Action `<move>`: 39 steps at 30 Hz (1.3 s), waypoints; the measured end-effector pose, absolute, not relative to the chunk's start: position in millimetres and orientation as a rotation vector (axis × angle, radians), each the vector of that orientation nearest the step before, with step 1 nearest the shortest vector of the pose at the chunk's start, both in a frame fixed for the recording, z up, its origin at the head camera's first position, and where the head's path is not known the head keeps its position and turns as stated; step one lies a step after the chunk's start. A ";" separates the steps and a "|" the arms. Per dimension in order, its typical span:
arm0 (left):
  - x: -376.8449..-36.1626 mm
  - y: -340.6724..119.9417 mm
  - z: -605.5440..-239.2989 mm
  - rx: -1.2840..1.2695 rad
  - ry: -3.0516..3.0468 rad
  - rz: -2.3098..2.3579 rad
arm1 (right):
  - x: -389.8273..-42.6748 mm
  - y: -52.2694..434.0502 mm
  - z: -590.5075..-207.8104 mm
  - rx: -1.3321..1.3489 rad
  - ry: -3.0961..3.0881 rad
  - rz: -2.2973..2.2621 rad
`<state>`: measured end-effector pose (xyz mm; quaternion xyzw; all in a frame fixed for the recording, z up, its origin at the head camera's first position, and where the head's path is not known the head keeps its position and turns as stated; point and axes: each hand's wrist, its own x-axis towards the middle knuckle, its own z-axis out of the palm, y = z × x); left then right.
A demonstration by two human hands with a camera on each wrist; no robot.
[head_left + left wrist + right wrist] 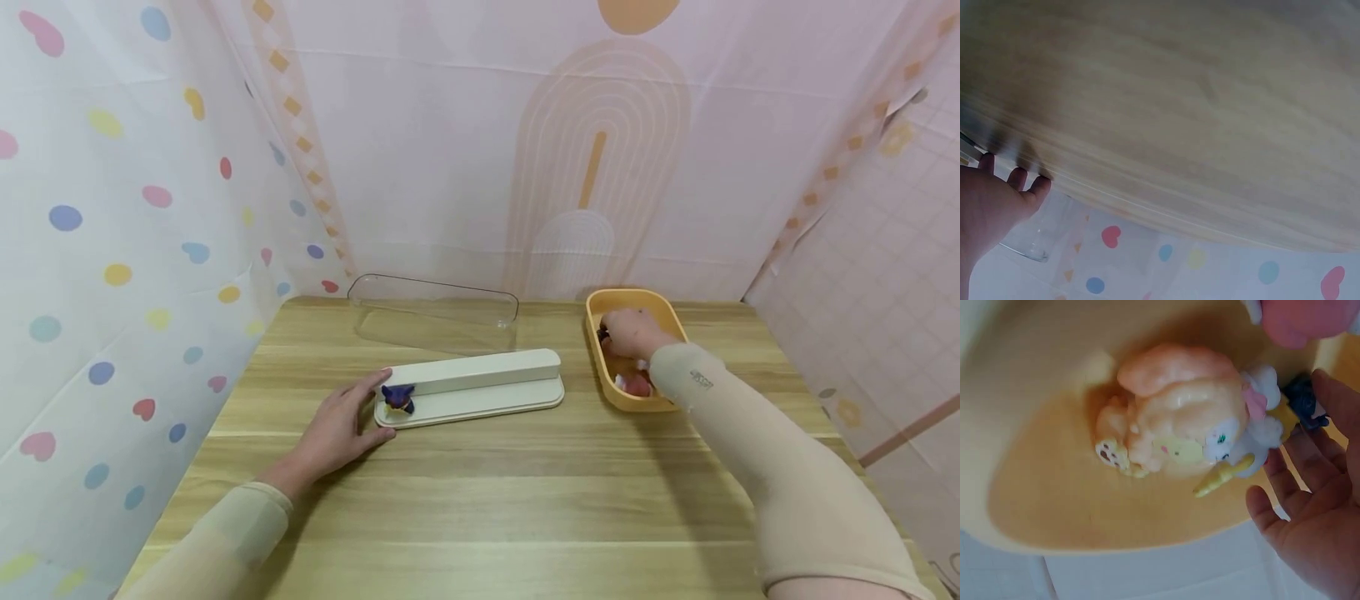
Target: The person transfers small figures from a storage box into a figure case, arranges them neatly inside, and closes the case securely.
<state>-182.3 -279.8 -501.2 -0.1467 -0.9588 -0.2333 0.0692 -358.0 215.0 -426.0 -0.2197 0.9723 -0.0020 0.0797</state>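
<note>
My left hand [333,425] holds the left end of a long white two-step display base [487,398], thumb at the front edge and fingers at the back. On its lower step, near that hand, stands a small dark purple figurine [398,398] with pointed ears. My right hand [633,331] reaches into a yellow-orange bin [596,367], pinching a small dark blue figurine [1304,403] between thumb and fingers. Beside those fingers in the right wrist view lie a cream-and-peach figurine [1179,406] and a white one with a yellow horn [1229,475]. A pink-and-white figurine [636,384] sits at the bin's near end.
A clear plastic cover [435,315] stands behind the display base at the back of the wooden table [480,492]. Patterned cloth hangs [420,150] enclose the table at the back and both sides.
</note>
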 end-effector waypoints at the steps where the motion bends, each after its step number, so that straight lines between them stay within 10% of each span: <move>1: -182.4 -279.8 -501.1 -0.443 -2.886 -0.702 | -357.5 215.0 -426.4 -0.668 2.921 -0.017; 16: -183.3 -280.6 -502.3 -0.456 -2.876 -0.713 | -354.6 210.8 -429.5 -0.909 3.050 0.453; 39: -181.8 -280.0 -502.6 -0.467 -2.877 -0.695 | -343.7 220.6 -440.3 -0.603 3.097 -0.083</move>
